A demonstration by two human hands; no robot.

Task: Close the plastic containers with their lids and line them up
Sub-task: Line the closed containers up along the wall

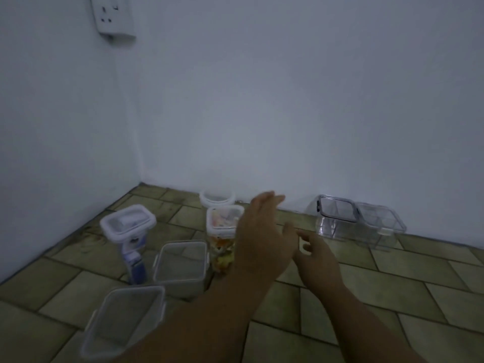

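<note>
Mostly the containers are seen on the tiled floor [340, 284] near the wall: a tall jar [129, 231] with lid on, a snack jar [222, 231] beside it, two low tubs [180, 265] [125, 320] nearer, a round tub [217, 199] at the wall, a clear box [337, 218] well right. Judged light, stiff, slick plastic, likely best taken by the side walls or rim. Left hand [262, 237] is held open, empty, fingers spread; right hand [317, 258] loosely curled, nothing gripped. Frame is blurred, so lid clips cannot be told
</note>
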